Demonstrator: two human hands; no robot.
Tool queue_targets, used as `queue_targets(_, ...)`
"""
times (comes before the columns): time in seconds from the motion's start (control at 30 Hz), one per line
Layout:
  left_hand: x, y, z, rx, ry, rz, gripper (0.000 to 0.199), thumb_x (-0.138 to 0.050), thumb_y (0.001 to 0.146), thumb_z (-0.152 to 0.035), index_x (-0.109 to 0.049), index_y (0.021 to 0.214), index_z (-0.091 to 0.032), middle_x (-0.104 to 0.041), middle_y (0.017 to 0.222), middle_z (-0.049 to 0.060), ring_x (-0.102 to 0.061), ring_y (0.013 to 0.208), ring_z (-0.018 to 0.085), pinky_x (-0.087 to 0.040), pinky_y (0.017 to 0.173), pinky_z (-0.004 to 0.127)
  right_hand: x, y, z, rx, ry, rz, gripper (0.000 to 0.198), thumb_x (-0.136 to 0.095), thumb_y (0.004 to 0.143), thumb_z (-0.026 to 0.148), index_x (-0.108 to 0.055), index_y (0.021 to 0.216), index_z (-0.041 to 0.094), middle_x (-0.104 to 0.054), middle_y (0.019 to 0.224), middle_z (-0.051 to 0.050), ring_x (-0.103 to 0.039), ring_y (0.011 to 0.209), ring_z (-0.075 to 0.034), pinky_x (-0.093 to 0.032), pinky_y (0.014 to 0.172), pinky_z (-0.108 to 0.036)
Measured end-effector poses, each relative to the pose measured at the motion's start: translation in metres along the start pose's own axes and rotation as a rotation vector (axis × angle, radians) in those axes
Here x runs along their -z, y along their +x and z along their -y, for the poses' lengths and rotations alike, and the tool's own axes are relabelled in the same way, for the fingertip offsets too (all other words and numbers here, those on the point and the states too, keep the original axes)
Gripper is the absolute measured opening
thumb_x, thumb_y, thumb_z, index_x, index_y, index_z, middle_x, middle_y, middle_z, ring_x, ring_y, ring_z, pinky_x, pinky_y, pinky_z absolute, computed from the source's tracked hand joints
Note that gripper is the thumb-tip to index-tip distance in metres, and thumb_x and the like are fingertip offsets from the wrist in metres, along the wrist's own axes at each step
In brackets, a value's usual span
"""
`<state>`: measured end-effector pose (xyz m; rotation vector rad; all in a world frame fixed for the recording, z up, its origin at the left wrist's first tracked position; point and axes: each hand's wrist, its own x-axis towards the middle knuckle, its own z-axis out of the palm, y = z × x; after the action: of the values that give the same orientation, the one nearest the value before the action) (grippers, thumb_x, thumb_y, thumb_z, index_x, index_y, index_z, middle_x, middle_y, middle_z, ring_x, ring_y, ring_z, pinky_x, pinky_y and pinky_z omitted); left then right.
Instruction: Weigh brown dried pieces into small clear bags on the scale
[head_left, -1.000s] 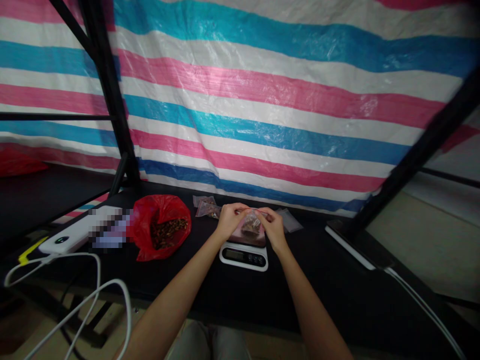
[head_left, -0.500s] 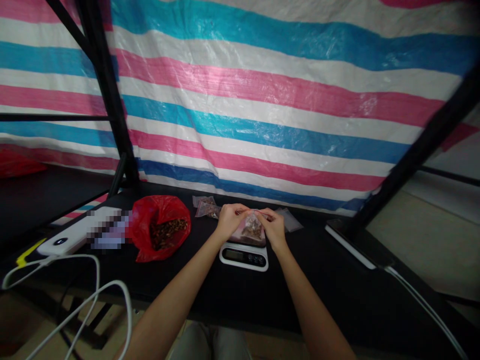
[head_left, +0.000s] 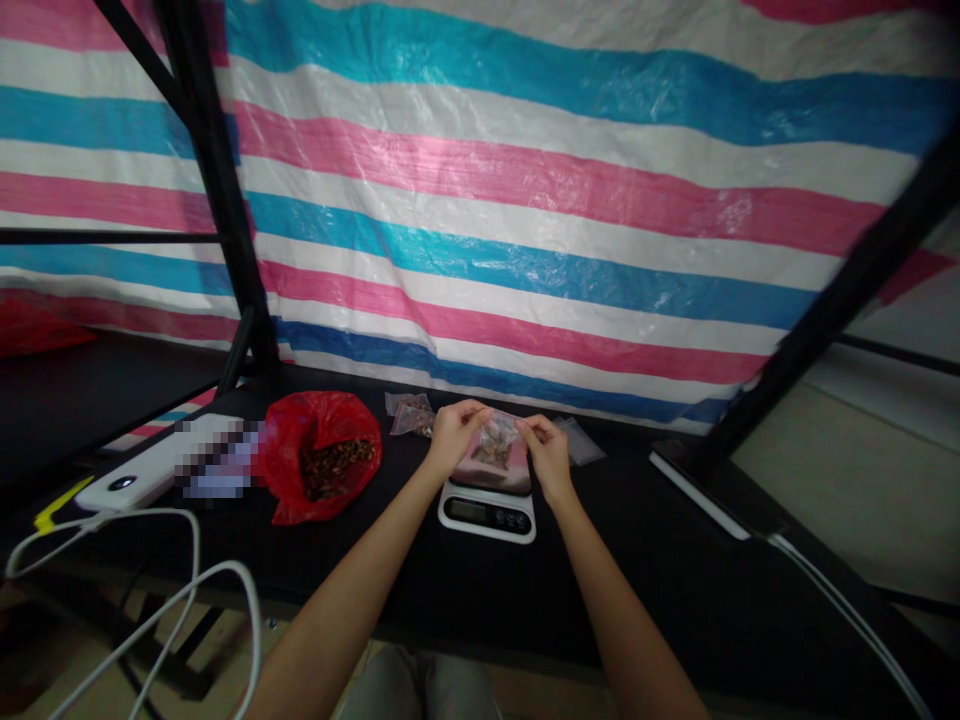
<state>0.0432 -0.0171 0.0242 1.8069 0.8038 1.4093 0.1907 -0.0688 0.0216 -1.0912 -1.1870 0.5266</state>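
Between my two hands is a small clear zip bag (head_left: 493,446) with brown bits gathered at its bottom. My left hand (head_left: 454,436) pinches the top left corner of the bag, and my right hand (head_left: 547,452) pinches its top right corner. Directly beneath the bag is a white kitchen scale (head_left: 487,512) with a shiny pinkish-looking plate; whether the bag touches the plate I cannot tell. Left of my left hand lie filled zip bags (head_left: 411,415). Flat clear bags (head_left: 583,442) lie just beyond my right hand.
An open red plastic bag (head_left: 322,455) of brown pieces stands on the black table (head_left: 600,580), left of the scale. Farther left are a white device (head_left: 150,465) and looping white cables (head_left: 196,570). A white-edged slab (head_left: 705,490) with a cable lies right. Striped sheeting (head_left: 510,220) hangs behind.
The zip bag has shifted slightly left and up, and its top edge is stretched wider between my hands. More of the scale's plate shows below it.
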Motion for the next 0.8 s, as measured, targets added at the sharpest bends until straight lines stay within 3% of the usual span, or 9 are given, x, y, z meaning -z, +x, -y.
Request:
queue_targets(0.13,-0.002,-0.003,-0.007,-0.044,0.028,0.058,0.021,-0.058,0.073,-0.033,-0.066,0.075,-0.014,-0.067,0.072,0.003,-0.060,0.066,0.014,-0.046,0.062,0.022,-0.002,-0.003,0.002,0.020,-0.015,0.021,0.025,-0.063,0.066,0.040,-0.054,0.061,0.017,-0.046,0.046,0.005,-0.041,0.039,-0.008,-0.032,0.038,-0.019)
queue_targets(0.4,-0.001,-0.009,-0.021,-0.105,0.279,0.029,0.020,-0.052,0.078,-0.032,-0.066,0.077,-0.018,-0.067,0.074,0.001,-0.059,0.067,0.013,-0.042,0.061,0.021,-0.007,-0.004,0.002,0.024,-0.040,0.087,0.028,-0.059,0.069,0.044,-0.054,0.064,0.018,-0.048,0.050,0.005,-0.041,0.040,-0.008,-0.031,0.039,-0.020)
queue_targets(0.47,0.005,-0.005,-0.018,-0.090,0.275,-0.052,0.022,-0.051,0.078,-0.034,-0.066,0.077,-0.018,-0.067,0.074,0.001,-0.059,0.066,0.013,-0.042,0.061,0.021,-0.003,0.000,0.000,0.019,-0.038,0.049,0.031,-0.053,0.072,0.048,-0.057,0.071,0.017,-0.055,0.059,0.002,-0.043,0.042,-0.008,-0.032,0.040,-0.020)
queue_targets(0.57,0.023,0.005,-0.003,-0.004,0.263,-0.318,0.026,-0.049,0.078,-0.038,-0.064,0.080,-0.016,-0.067,0.075,0.003,-0.059,0.067,0.014,-0.042,0.062,0.022,0.017,0.008,-0.008,0.000,-0.115,-0.173,0.036,-0.041,0.078,0.049,-0.057,0.082,0.017,-0.061,0.073,-0.003,-0.049,0.046,-0.010,-0.036,0.045,-0.022)
queue_targets(0.63,0.041,0.011,0.011,0.075,0.291,-0.486,0.028,-0.048,0.078,-0.039,-0.064,0.083,-0.016,-0.067,0.076,0.004,-0.060,0.068,0.016,-0.043,0.063,0.023,0.036,0.014,-0.014,-0.044,-0.298,-0.338,0.033,-0.039,0.079,0.044,-0.057,0.088,0.017,-0.063,0.078,-0.005,-0.055,0.054,-0.014,-0.039,0.053,-0.025)
queue_targets(0.7,0.057,0.014,0.024,0.190,0.407,-0.562,0.026,-0.050,0.078,-0.038,-0.064,0.083,-0.017,-0.067,0.076,0.006,-0.060,0.070,0.018,-0.042,0.064,0.026,0.055,0.016,-0.022,-0.131,-0.572,-0.436,0.029,-0.040,0.079,0.037,-0.059,0.093,0.019,-0.065,0.087,-0.007,-0.059,0.071,-0.020,-0.040,0.063,-0.029)
queue_targets(0.8,0.069,0.010,0.039,0.290,0.649,-0.632,0.024,-0.052,0.076,-0.035,-0.063,0.088,-0.017,-0.064,0.087,0.009,-0.057,0.085,0.024,-0.041,0.072,0.032,0.072,0.013,-0.032,-0.232,-0.962,-0.362,0.032,-0.047,0.076,0.033,-0.059,0.103,0.020,-0.059,0.106,-0.012,-0.052,0.098,-0.028,-0.039,0.075,-0.036)
